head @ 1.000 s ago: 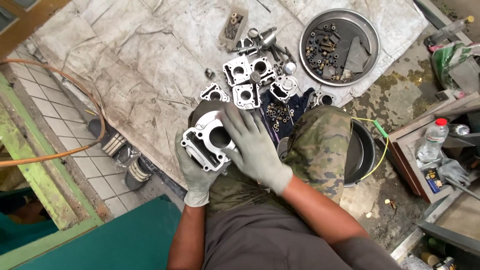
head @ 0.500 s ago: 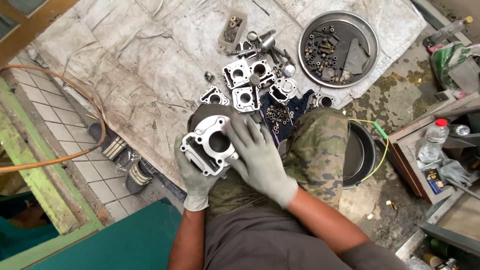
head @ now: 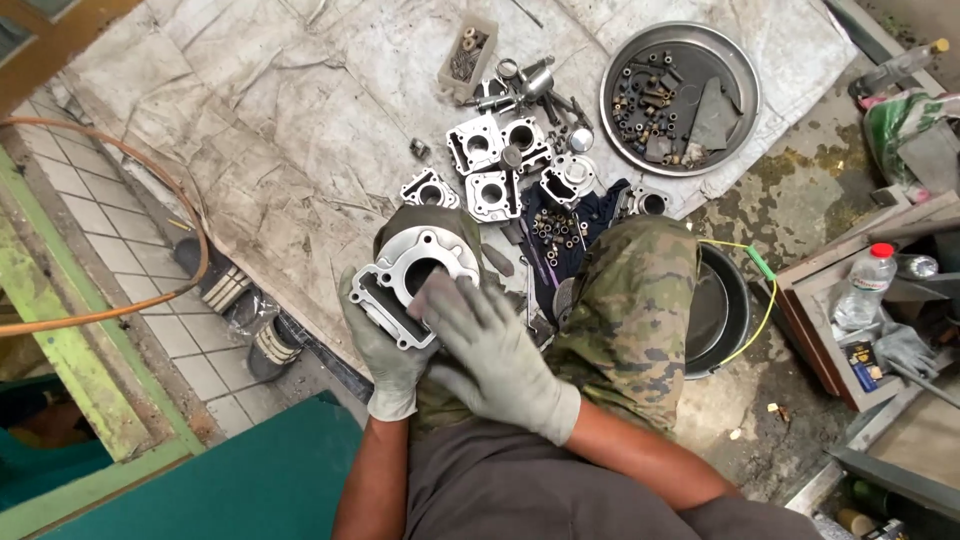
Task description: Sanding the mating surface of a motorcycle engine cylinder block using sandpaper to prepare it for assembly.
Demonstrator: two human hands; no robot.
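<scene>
I hold a grey metal engine cylinder block (head: 405, 272) with a round bore over my lap. My left hand (head: 385, 350), in a grey glove, grips it from below and at its left side. My right hand (head: 490, 345), also gloved, lies flat on the block's right face, fingers spread and pressing a small pale piece against the rim of the bore. My camouflage-clad knee (head: 630, 300) is just to the right.
Several similar metal engine parts (head: 495, 165) lie on a crumpled grey sheet (head: 250, 120) ahead. A round metal pan (head: 680, 95) holds bolts and small pieces. A dark bowl (head: 715, 315) sits by my knee, a plastic bottle (head: 860, 285) in a crate at right, sandals (head: 245, 315) at left.
My right hand has slid across the block's face toward the bore. The block has turned slightly in my left hand, and more of its top face shows now.
</scene>
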